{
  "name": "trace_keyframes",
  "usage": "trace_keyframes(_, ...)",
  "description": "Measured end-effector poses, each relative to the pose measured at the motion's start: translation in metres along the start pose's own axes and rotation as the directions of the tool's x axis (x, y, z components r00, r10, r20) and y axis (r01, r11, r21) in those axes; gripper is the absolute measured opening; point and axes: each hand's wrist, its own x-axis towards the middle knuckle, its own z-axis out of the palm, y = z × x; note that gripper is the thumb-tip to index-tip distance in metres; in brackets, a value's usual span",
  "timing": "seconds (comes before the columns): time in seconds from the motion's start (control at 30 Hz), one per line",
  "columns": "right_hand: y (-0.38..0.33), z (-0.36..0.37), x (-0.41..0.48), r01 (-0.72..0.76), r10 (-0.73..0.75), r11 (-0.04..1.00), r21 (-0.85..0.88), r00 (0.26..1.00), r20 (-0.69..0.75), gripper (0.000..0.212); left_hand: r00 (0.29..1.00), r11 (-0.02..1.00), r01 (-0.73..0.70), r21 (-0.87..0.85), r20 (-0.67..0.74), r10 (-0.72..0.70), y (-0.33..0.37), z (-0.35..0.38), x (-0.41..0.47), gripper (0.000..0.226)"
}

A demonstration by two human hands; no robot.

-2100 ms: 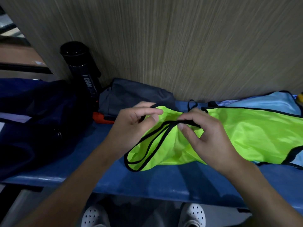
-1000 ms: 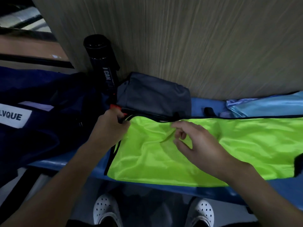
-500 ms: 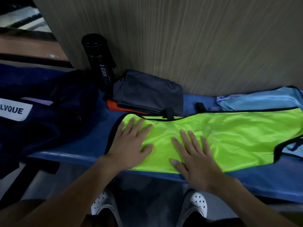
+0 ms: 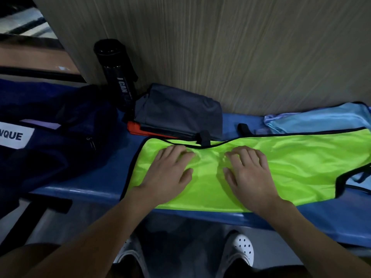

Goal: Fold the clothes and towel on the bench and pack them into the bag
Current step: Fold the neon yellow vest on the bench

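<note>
A neon green bib with black trim (image 4: 291, 167) lies spread flat along the blue bench (image 4: 96, 177). My left hand (image 4: 166, 169) and my right hand (image 4: 249, 173) both press palm-down on its left half, side by side, holding nothing. A light blue garment (image 4: 317, 119) lies behind the bib at the right, partly under it. A folded grey garment (image 4: 178, 113) sits on an orange one (image 4: 136, 128) against the wall. The dark navy bag (image 4: 50, 133) with a white label rests at the left end.
A black bottle (image 4: 118, 77) stands upright against the wood-grain wall (image 4: 241, 47), between the bag and the folded pile. The bench's front edge runs just under my wrists. My white shoes (image 4: 241, 247) show on the floor below.
My hands let go of the bib's black-trimmed edge, laid the bib flat, and now press on it; over the last half second they slid further onto the cloth towards the wall.
</note>
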Motion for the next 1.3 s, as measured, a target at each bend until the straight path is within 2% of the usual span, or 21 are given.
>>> trace_keyframes(0.13,0.006,0.014,0.008,-0.054,0.054,0.999,-0.007,0.966,0.251,0.063,0.970,0.983,0.160,0.090,0.172,-0.173,-0.003,0.004,0.005,0.070)
trace_keyframes(0.2,0.010,0.018,0.010,-0.092,0.086,0.996,-0.002,0.928,0.362,0.070,0.952,0.971,0.211,0.114,0.201,-0.230,-0.006,0.006,0.006,0.074)
trace_keyframes(0.27,0.014,0.019,0.011,-0.097,0.091,0.995,-0.004,0.912,0.399,0.073,0.940,0.962,0.250,0.110,0.211,-0.268,-0.007,0.007,0.007,0.075)
trace_keyframes(0.37,0.017,0.014,0.010,-0.079,0.066,0.996,0.031,0.948,0.311,0.071,0.926,0.950,0.278,0.139,0.224,-0.304,-0.007,0.006,0.005,0.076)
trace_keyframes(0.47,0.019,0.003,0.007,-0.062,0.060,0.997,0.049,0.998,0.037,0.049,0.938,0.939,0.322,0.117,0.096,-0.333,0.005,-0.002,0.006,0.070)
trace_keyframes(0.53,0.021,0.000,0.003,-0.112,0.112,0.994,0.001,0.993,-0.038,0.044,0.978,0.976,0.204,0.076,-0.045,-0.202,0.018,-0.005,0.007,0.058)
trace_keyframes(0.57,0.021,-0.001,0.001,-0.139,0.139,0.990,-0.013,0.990,-0.001,0.047,0.993,0.993,0.105,0.059,-0.061,-0.101,0.023,-0.002,0.007,0.053)
trace_keyframes(0.63,0.023,0.007,-0.007,-0.157,0.159,0.987,-0.021,0.973,0.166,0.061,0.999,0.999,-0.029,0.032,0.044,0.028,0.032,0.003,0.006,0.057)
trace_keyframes(0.7,0.028,0.015,-0.014,-0.156,0.146,0.988,0.011,0.944,0.296,0.069,0.986,0.999,-0.021,0.041,0.169,0.014,0.030,0.008,0.005,0.063)
trace_keyframes(0.77,0.030,0.015,-0.016,-0.150,0.136,0.988,0.032,0.952,0.276,0.068,0.980,0.998,0.006,0.064,0.197,-0.019,0.025,0.013,0.005,0.065)
trace_keyframes(0.83,0.033,0.010,-0.018,-0.152,0.141,0.988,0.028,0.962,0.233,0.062,0.985,0.994,0.021,0.104,0.169,-0.039,0.028,0.010,0.008,0.065)
trace_keyframes(0.93,0.046,0.010,-0.029,-0.168,0.152,0.985,0.045,0.958,0.242,0.062,0.999,0.986,0.052,0.161,0.002,-0.053,0.048,0.002,0.020,0.057)
trace_keyframes(1.03,0.057,0.007,-0.038,-0.127,0.113,0.990,0.066,0.976,0.184,0.063,0.992,0.982,-0.078,0.173,-0.084,0.093,0.080,-0.004,0.046,0.049)
trace_keyframes(1.17,0.080,-0.007,-0.042,-0.211,0.207,0.976,0.050,0.975,0.075,0.055,0.969,0.958,-0.245,0.148,-0.004,0.248,0.129,-0.003,0.106,0.051)
trace_keyframes(1.3,0.112,0.000,-0.060,-0.228,0.228,0.974,-0.014,0.963,0.146,0.060,0.941,0.936,-0.336,0.102,0.083,0.328,0.179,0.001,0.160,0.061)
